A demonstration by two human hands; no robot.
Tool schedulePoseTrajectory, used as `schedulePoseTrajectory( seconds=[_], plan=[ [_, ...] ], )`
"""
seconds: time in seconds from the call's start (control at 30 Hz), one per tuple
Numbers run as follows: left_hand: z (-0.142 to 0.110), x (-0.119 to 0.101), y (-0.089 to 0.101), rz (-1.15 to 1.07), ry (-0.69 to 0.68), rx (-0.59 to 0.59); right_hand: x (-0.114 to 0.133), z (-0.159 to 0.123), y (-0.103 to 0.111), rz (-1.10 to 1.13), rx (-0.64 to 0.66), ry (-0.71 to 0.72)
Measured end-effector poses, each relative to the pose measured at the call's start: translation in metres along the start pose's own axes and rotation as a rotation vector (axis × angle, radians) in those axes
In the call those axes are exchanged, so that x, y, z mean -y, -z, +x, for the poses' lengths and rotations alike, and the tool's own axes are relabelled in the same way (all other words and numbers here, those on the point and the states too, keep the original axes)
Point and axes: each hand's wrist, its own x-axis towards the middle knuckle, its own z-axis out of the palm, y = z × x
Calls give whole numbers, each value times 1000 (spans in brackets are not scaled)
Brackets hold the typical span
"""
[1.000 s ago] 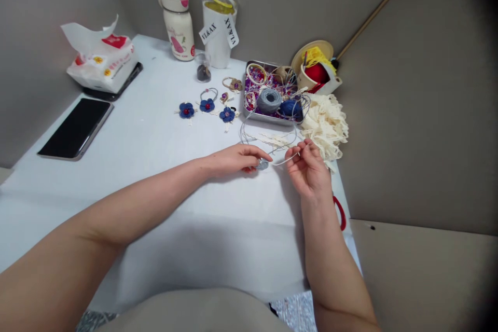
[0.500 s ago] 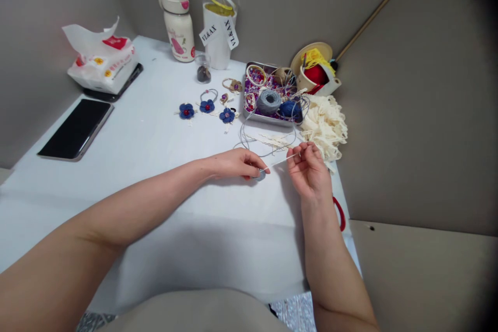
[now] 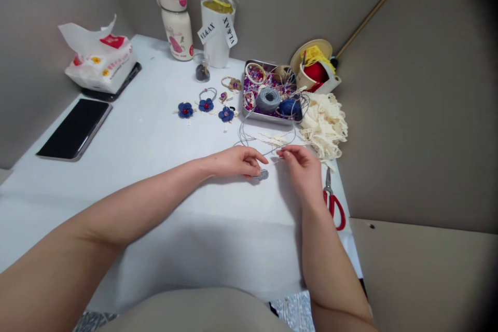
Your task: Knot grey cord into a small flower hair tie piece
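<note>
On a white-covered table (image 3: 155,228), beside a metal tin (image 3: 244,106) of beads and yarn, the left hand (image 3: 233,162) curved over a small grey piece (image 3: 262,175) lying there, the right hand (image 3: 301,168) near it, fingertips (image 3: 280,151) pinched together on something too fine to tell

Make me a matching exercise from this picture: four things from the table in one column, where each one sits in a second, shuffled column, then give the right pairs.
Things:
1. Red-handled scissors
2. Grey yarn ball
3. Black phone
4. Cream lace

Places:
A. Inside the metal tin
B. Lying flat on the left side of the table
C. Bunched just right of the tin
D. Near the table's right edge, just beyond the right hand

Pairs: 1-D, 2-A, 3-B, 4-C.
</note>
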Motion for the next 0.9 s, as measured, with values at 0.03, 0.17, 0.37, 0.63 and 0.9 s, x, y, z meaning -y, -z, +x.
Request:
schedulePoseTrajectory(
  seconds=[0.03,0.17,0.37,0.63,0.9],
  plan=[
    [1,1,-1,5,-15,-44,-1,-1,-1,-100,28,51],
    [5,2,-3,27,-38,-197,2,-5,-5,-201,29,168],
    [6,-1,-2,-15,-54,-302,8,-14,-12,30,265,-166],
    [3,-2,-3,-59,5,-277,2,-15,-16,125,248,-224],
    [2,-1,-1,-175,44,-266,7,-16,-16,117,304,-263]
  ],
)
